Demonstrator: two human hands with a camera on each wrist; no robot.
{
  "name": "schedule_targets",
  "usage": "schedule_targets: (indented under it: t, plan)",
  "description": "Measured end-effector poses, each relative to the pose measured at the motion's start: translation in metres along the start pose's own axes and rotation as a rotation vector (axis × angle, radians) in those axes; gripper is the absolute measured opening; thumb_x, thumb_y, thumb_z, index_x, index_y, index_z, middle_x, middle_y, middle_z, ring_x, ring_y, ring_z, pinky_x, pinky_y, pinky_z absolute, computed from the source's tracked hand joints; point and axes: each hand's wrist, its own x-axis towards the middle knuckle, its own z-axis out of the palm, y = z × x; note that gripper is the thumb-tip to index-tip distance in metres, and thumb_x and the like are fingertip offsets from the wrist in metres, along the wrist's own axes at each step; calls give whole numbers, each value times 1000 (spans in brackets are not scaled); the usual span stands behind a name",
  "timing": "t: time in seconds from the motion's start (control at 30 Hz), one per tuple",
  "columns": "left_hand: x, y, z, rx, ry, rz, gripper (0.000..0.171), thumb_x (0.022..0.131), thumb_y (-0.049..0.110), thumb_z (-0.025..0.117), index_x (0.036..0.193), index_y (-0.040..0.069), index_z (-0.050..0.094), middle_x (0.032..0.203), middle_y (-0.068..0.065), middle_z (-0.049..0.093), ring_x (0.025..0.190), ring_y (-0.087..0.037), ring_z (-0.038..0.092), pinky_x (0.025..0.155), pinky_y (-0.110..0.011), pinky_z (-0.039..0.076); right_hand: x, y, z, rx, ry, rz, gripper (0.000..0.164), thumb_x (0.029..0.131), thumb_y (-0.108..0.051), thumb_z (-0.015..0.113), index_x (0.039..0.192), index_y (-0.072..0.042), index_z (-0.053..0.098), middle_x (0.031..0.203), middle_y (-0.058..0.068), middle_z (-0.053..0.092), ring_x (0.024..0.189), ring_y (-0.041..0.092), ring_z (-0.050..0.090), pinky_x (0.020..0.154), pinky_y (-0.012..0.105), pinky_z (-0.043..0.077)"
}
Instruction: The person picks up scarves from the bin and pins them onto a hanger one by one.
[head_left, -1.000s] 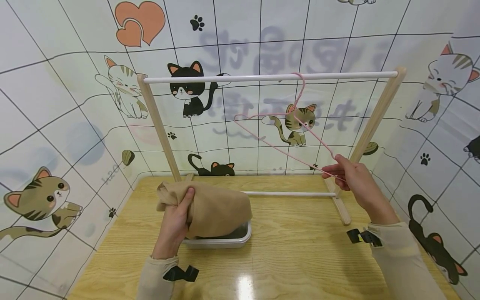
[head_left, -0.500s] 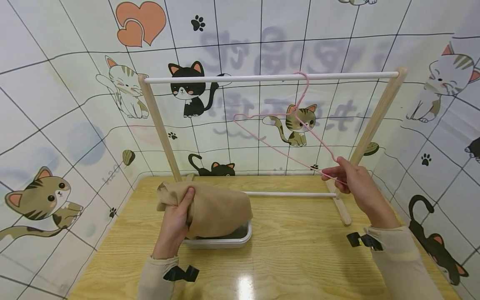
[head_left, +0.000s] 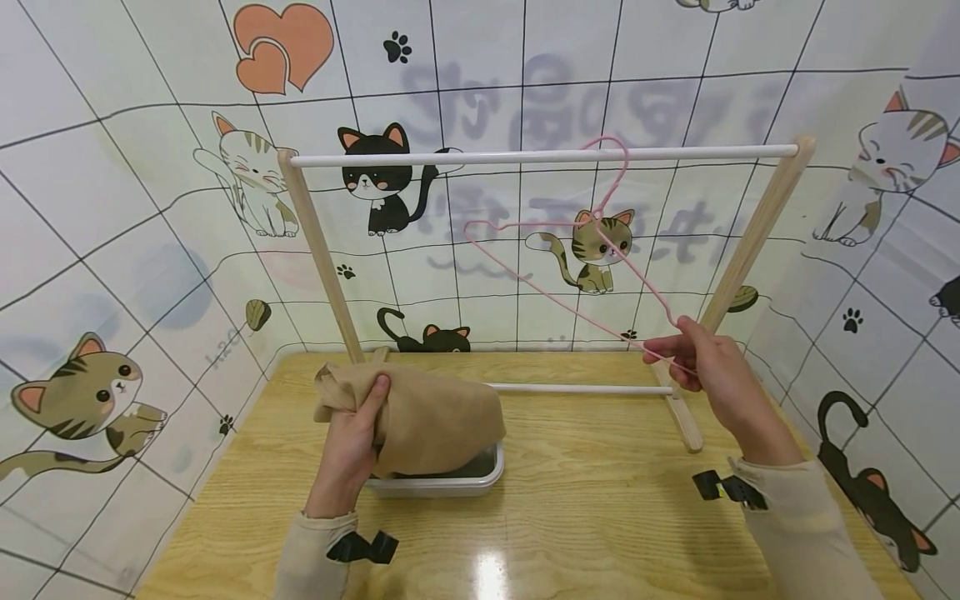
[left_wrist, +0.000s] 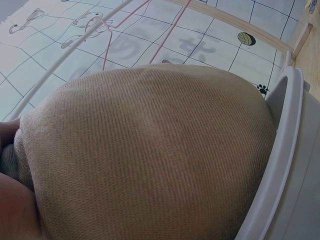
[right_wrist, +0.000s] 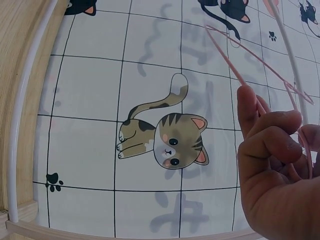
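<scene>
From the head view, the right hand, thumb and fingers nearly closed, pinches one pink hanger at its near corner; its length slants down toward that hand, hook upward, arching over the white rail. The left hand grips one tan cloth, long axis left to right, over one tray, its contents mostly hidden. Left wrist: cloth bulges beside the tray's rim. Right wrist: curled fingers hold the hanger.

Curled fingers hold a pink hanger before a cat-printed backdrop.
</scene>
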Motion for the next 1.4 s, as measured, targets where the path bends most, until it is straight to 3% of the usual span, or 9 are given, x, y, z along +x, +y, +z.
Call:
schedule_targets:
  t: [0.1,0.33,0.57,0.87,1.1,1.4]
  plan:
    - [0,0,0,-1,-1,5,15,104,23,60,118,16,61,105,4,68,93,-10,69,85,-28,58,-2,0,2,-10,9,-8,80,108,-60,27,124,7,67,87,-11,75,61,8,49,56,24,44]
    - [0,0,0,-4,-6,15,10,105,22,60,113,17,61,104,5,68,93,-10,69,85,-28,58,-3,-3,3,29,28,-23,73,108,-60,29,114,-3,75,89,-8,76,61,7,51,55,22,45]
    - [0,0,0,-2,-12,17,9,105,21,59,112,17,62,104,5,69,92,-9,69,84,-27,58,-7,-3,4,19,20,-34,77,108,-59,29,121,5,70,88,-9,76,59,9,50,54,25,44]
    - [-1,1,1,-13,-11,13,6,105,21,60,109,18,62,102,6,69,91,-9,69,83,-27,58,-12,2,11,33,7,-68,68,109,-56,31,112,-5,77,83,-6,74,58,12,48,53,28,41]
    - [-4,1,0,4,-13,-5,9,105,23,60,112,18,61,104,5,68,93,-10,68,85,-28,58,-16,5,18,36,-31,-102,71,111,-51,30,118,7,71,89,-4,76,57,11,48,51,29,40]
    - [-6,4,2,8,-50,30,8,105,22,58,112,18,62,103,5,69,92,-9,68,84,-27,57,-20,8,26,50,-64,-70,69,110,-53,31,113,2,73,92,-4,76,59,11,49,53,28,41]
